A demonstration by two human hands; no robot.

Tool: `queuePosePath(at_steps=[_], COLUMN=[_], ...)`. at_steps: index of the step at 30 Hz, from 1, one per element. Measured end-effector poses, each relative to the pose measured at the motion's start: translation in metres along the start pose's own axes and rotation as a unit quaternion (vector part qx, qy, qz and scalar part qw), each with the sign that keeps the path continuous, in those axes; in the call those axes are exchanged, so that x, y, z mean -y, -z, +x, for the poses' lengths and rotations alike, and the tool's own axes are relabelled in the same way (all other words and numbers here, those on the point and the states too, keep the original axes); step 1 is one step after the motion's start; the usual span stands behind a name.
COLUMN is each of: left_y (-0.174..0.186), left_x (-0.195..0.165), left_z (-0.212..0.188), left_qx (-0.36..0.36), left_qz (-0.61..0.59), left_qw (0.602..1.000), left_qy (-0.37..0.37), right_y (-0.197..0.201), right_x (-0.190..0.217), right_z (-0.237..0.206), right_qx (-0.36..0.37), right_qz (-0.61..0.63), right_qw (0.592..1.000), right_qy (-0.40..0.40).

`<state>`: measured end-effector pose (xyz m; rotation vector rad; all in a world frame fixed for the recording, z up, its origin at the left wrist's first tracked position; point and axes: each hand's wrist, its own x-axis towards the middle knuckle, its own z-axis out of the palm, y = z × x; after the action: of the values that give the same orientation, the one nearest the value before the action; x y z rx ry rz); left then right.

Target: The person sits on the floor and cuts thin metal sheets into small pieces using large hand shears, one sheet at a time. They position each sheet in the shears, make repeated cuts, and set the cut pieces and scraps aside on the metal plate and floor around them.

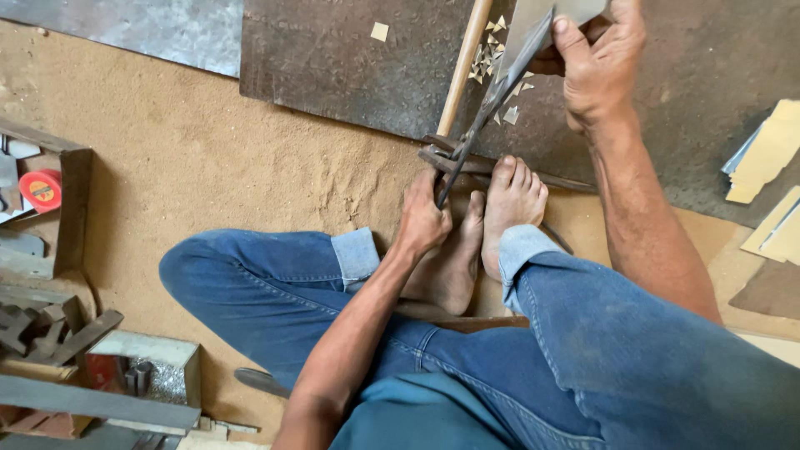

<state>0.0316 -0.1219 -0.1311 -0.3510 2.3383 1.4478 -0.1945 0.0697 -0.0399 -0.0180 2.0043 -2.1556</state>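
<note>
One pair of long metal shears is gripped at its handle by the left hand, the right hand pinching one metal sheet, one round red tape measure lying far left.

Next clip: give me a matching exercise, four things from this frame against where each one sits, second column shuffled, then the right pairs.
Things:
1. left hand
2. right hand
3. red tape measure
4. metal offcuts

Places:
A. in the wooden tray at the far left
B. scattered on the dark steel plate by the wooden handle
C. gripping the lower handle of the long shears, beside the bare feet
D. at the top edge, holding a metal sheet against the shear blade

Pairs: 1-C, 2-D, 3-A, 4-B
</note>
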Motion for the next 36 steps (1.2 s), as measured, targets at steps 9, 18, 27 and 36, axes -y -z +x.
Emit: queuePosePath(at_steps=[9,18,27,36], left_y=[0.005,0.002,-0.002,0.068], left_x=[0.002,0.002,0.008,-0.134], left_z=[-0.009,0.005,-0.024,0.007], left_qx=[-0.039,-0.015,-0.057,-0.191], left_qz=[-0.032,0.0,0.073,-0.21], left_qw=[0.991,0.999,0.994,0.949], left_qy=[-0.121,-0.031,-0.066,-0.135], right_y=[0.023,-0.005,0.033,-0.011], right_x=[-0.048,-0.003,-0.055,-0.005], right_z=[0.009,-0.009,0.018,-0.049], right_qx=[-0.021,0.022,-0.034,-0.045], right_qz=[-0.144,0.081,-0.101,0.097], right_qw=[0.986,0.996,0.993,0.994], right_qy=[0.079,0.022,0.046,0.003])
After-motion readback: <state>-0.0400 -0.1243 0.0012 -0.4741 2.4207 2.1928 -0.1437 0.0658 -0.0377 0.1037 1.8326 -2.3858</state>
